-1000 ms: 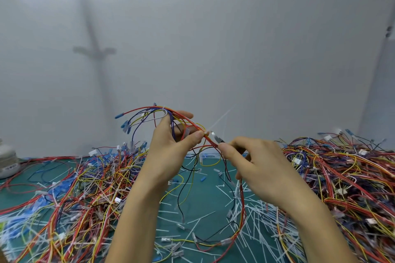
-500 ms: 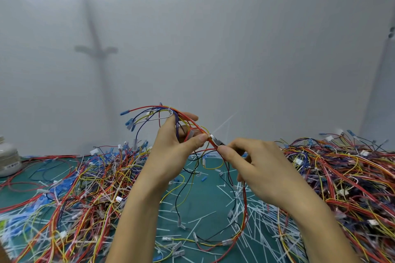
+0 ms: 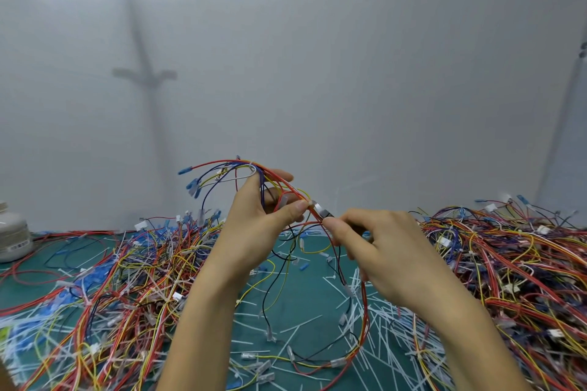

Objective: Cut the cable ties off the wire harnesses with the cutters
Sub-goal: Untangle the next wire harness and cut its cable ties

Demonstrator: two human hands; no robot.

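Observation:
My left hand [image 3: 260, 225] holds a wire harness [image 3: 241, 173] of red, yellow, blue and black wires up over the green mat [image 3: 305, 301], thumb and fingers pinching the bundle. My right hand [image 3: 381, 251] grips small cutters [image 3: 324, 212]; only their metal tip shows past my thumb, set against the red wires just right of my left thumb. A thin white cable tie tail [image 3: 352, 186] sticks up faintly from that spot. The harness's lower loop [image 3: 362, 336] hangs down onto the mat.
A heap of harnesses [image 3: 104, 289] covers the left of the mat, another heap [image 3: 514, 267] the right. Several cut white ties [image 3: 378, 320] litter the middle. A white container [image 3: 12, 238] stands at the far left. A plain grey wall rises behind.
Both hands and the harness have shifted slightly to the right and a little lower. The cutter tip stays at the same place on the red wires.

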